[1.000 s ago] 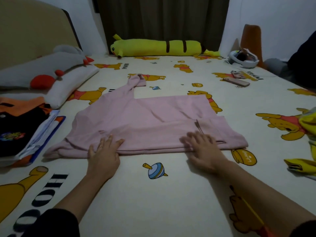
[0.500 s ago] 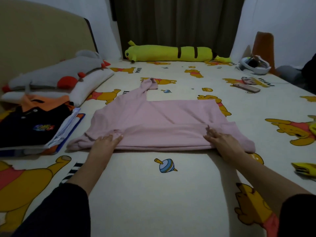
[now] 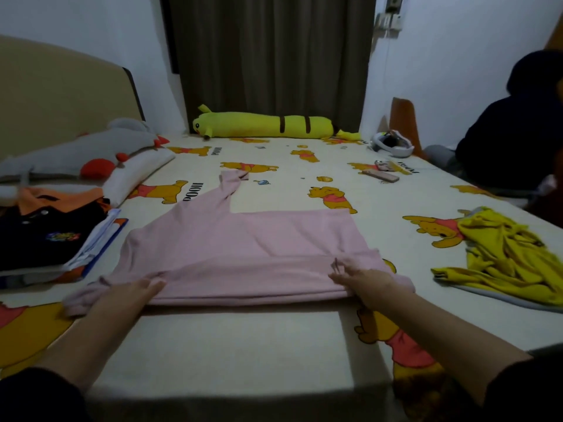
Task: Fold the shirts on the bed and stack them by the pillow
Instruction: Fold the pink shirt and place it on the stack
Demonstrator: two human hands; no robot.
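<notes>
Left hand (image 3: 128,292) lies flat, fingers straight, on the pink shirt (image 3: 243,245) at bed centre, stack (image 3: 45,236) at nine o'clock; right hand (image 3: 362,277) presses likewise. Risk: the free sleeve at twelve o'clock skews the fold. Right fingertips blurred; near hem hidden
</notes>
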